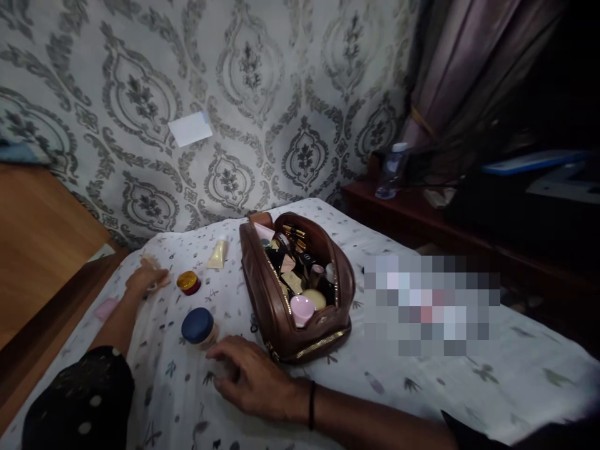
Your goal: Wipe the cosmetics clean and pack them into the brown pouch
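Note:
My left hand (144, 276) is at the left side of the bed, its fingers closed over something thin and beige that I cannot make out. Just right of it sits a small round pot (188, 283) with a yellow top and red base. My right hand (255, 378) hovers low over the sheet, thumb and fingers apart, holding nothing. Close to its fingertips stands a jar with a dark blue lid (197, 326). Behind that hand, a brown leather cosmetic bag (260, 294) lies unzipped, packed with make-up items and a pink round container (302, 310).
A cream-coloured tube (217, 255) and a pink item (105, 309) lie on the patterned sheet (398, 387). A plastic bottle (392, 170) stands on the dark red ledge at right. Wooden furniture (42, 231) borders the left, and a blurred-out patch covers the bed's right.

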Motion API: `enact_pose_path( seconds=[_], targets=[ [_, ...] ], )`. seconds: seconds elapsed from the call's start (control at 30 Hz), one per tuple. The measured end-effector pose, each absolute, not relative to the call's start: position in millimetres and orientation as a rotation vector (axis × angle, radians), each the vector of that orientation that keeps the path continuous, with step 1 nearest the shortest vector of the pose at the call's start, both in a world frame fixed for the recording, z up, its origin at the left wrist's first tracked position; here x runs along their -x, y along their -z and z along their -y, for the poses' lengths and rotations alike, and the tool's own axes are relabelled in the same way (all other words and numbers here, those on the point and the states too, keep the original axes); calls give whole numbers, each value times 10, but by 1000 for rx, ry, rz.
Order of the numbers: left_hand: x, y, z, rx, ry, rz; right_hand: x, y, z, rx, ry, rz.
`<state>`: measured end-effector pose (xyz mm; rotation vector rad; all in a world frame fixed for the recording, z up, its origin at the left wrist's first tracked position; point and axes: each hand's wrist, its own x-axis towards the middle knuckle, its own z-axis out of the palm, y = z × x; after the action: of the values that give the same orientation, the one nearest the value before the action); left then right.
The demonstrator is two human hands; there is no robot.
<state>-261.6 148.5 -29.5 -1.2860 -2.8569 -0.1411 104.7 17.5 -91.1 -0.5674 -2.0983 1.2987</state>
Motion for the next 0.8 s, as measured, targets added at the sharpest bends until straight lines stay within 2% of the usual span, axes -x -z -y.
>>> enact_pose_path(
  seconds=[0.2, 0.43, 0.57, 0.8],
  targets=[
    [2390, 206, -1414, 1278, -38, 2754, -1038, 922, -165, 574, -1239, 2127],
    [1986, 109, -1431, 1806, -16, 2526, -1030, 923, -190, 580, -1273, 2107],
    [1834, 153, -1301, 2057, -35, 2448, -1034, 926, -194, 572, -1274, 2095],
    [1672, 326, -1049, 2018, -99, 2366, -1019, 918, -188, 568, -1252, 2089]
  ],
)
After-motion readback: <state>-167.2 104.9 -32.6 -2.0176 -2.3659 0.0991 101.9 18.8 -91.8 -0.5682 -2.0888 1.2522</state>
